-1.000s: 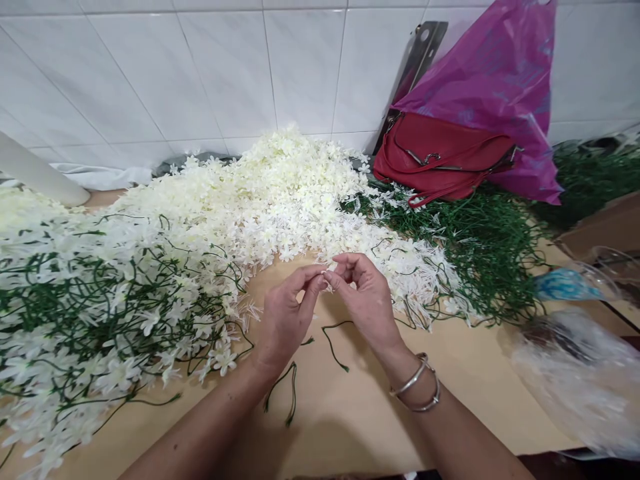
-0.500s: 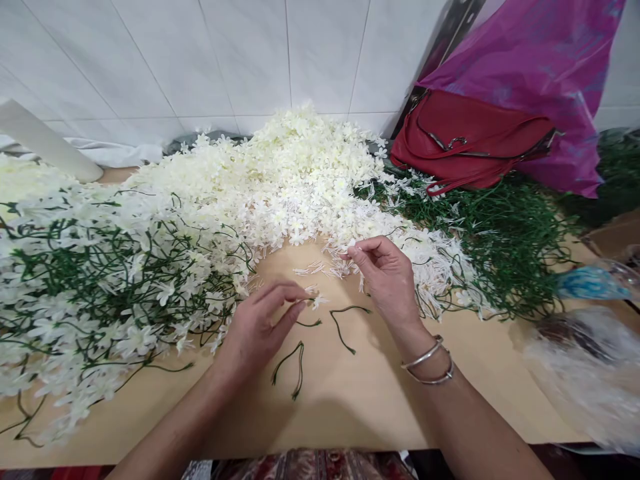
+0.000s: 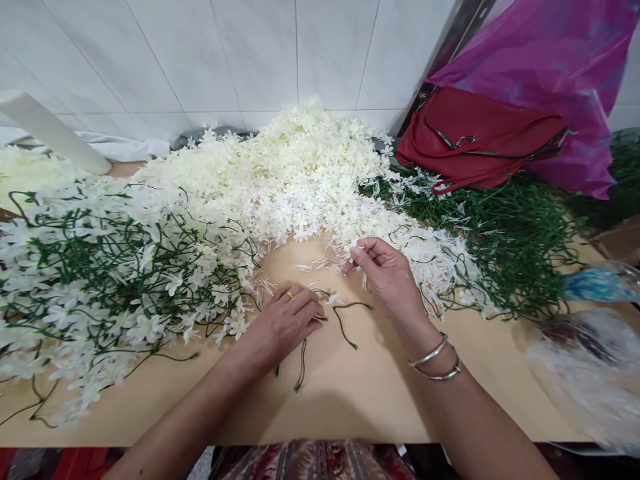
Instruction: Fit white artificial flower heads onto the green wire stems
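Observation:
My left hand [image 3: 290, 320] rests palm down low over the table, fingers bent and together on a dark green wire-like stem [image 3: 324, 319] whose end shows past the fingertips. Just beyond lies a white artificial flower [image 3: 333, 299] on a curved green stem. My right hand [image 3: 387, 277] is raised, thumb and forefinger pinching a small white artificial blossom [image 3: 356, 248], partly hidden by the fingers. Between the hands a bent green stem [image 3: 345, 327] lies loose. Another stem [image 3: 302, 367] sticks out from under my left hand.
A heap of white blossoms [image 3: 305, 167] stands against the tiled wall. Stemmed flowers [image 3: 125, 267] pile at left, green stems [image 3: 515, 240] at right. A red handbag [image 3: 485, 137], purple bag [image 3: 555, 47] and clear plastic bag [image 3: 580, 380] sit right; a white roll [image 3: 55, 133] leans left.
My left hand has let go of the stemmed white flower, turned palm down and moved right and down onto a loose stem. My right hand holds nearly the same place and pinch.

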Motion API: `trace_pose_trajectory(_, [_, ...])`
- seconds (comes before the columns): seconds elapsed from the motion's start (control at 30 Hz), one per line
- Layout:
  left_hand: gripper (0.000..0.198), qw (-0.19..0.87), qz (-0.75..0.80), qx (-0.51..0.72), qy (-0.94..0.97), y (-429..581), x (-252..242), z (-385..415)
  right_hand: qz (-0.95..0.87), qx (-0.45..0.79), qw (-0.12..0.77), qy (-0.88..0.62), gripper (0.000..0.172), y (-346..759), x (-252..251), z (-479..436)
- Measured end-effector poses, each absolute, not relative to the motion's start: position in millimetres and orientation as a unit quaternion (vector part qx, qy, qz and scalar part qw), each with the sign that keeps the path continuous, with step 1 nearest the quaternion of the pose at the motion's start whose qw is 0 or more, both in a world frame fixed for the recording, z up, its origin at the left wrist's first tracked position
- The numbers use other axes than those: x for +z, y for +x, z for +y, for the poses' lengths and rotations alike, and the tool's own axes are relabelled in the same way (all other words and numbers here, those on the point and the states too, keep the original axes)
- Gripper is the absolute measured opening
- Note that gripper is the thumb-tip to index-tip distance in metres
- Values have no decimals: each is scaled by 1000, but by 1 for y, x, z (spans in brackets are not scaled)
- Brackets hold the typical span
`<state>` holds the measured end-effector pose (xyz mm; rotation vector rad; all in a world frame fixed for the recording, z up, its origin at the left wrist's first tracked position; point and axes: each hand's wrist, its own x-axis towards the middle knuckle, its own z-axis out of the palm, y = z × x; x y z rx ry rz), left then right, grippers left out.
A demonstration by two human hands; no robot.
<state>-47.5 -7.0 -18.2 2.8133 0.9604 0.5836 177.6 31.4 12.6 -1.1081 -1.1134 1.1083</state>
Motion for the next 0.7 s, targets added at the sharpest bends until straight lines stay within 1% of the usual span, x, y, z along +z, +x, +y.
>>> trace_pose_trajectory(0.13, [15, 89, 303, 196, 928, -47, -17, -3, -441, 495, 575, -479, 34, 178, 11, 34])
trace_pose_trajectory(0.2, [17, 130, 315, 223, 913, -46, -14, -2, -422, 513, 575, -478, 37, 179, 13, 34])
trace_pose_trajectory(0.27, [16, 221, 353, 282, 864, -45, -8, -2, -419, 541, 556, -472, 39, 179, 15, 33])
trace_pose_trajectory(0.37, [14, 400, 415, 396, 715, -43, 5, 0, -443, 579, 510, -458, 39, 179, 19, 31])
trace_pose_trajectory(0.47, [21, 530, 427, 472, 561, -36, 13, 5, -470, 595, 485, -436, 35, 179, 20, 28])
trace_pose_trajectory(0.57, [26, 583, 427, 492, 486, -25, 12, 8, -491, 604, 470, -416, 32, 181, 17, 28])
trace_pose_trajectory(0.7, [26, 594, 431, 513, 445, -15, 4, 8, -512, 594, 456, -420, 31, 184, 15, 27])
